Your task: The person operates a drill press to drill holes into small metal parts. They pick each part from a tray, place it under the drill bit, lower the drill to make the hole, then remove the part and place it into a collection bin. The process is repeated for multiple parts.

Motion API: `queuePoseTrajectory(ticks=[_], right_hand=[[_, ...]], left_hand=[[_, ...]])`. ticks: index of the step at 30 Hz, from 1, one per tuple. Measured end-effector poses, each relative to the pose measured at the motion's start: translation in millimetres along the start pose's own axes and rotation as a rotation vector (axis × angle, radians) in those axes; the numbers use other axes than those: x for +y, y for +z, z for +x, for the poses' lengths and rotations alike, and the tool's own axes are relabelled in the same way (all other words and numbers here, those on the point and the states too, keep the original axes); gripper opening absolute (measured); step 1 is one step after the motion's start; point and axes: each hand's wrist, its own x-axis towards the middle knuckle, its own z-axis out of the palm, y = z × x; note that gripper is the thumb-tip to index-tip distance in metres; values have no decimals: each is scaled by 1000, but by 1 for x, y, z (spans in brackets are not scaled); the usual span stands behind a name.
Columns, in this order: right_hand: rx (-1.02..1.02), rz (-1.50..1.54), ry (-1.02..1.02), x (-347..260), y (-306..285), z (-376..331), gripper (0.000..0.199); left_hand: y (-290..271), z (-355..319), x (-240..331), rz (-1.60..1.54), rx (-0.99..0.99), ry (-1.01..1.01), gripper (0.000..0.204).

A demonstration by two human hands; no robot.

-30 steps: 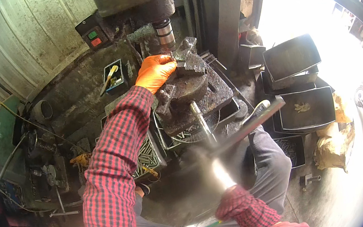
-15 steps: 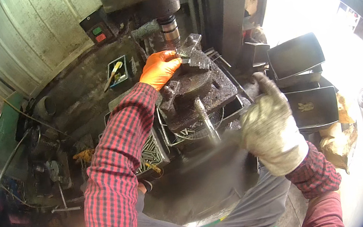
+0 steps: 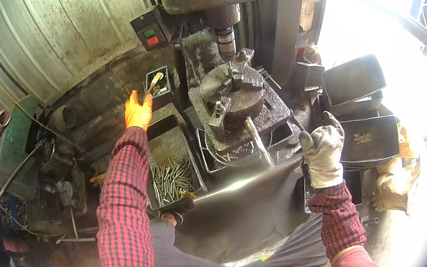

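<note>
My left hand (image 3: 139, 113), in an orange glove, is at the handle end of a small brush (image 3: 153, 84), with thumb and fingers around the handle. The brush leans across a small tray (image 3: 165, 89), its pale bristles over the rim. My right hand (image 3: 324, 158), in a dirty whitish work glove, is raised near the right end of a dark sheet (image 3: 241, 206), thumb and forefinger apart, with nothing seen between them. Ahead, a round jawed chuck (image 3: 245, 107) sits on the machine table under the drill spindle (image 3: 226, 43). A small upright pin stands at its middle.
A metal bin (image 3: 190, 137) holding many short metal pins (image 3: 173, 181) stands left of the chuck. A bar handle (image 3: 258, 142) sticks out toward me. Dark trays (image 3: 353, 79) are stacked at right. A switch box (image 3: 150, 32) with green and red buttons hangs behind.
My left hand has left the chuck and moved left to the brush. My right hand has drawn back toward me, lower and closer in. The view has shifted, uncovering the chuck and pin bin.
</note>
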Motion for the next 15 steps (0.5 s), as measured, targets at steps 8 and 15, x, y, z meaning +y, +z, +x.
queuePoseTrajectory(ticks=[8,15], right_hand=[[114,-23,-60,1,3,5,39],[67,-9,-31,2,2,3,40]], left_hand=[[14,33,-24,31,-22,67,39],[3,-59,52,-669,-290,419,28]])
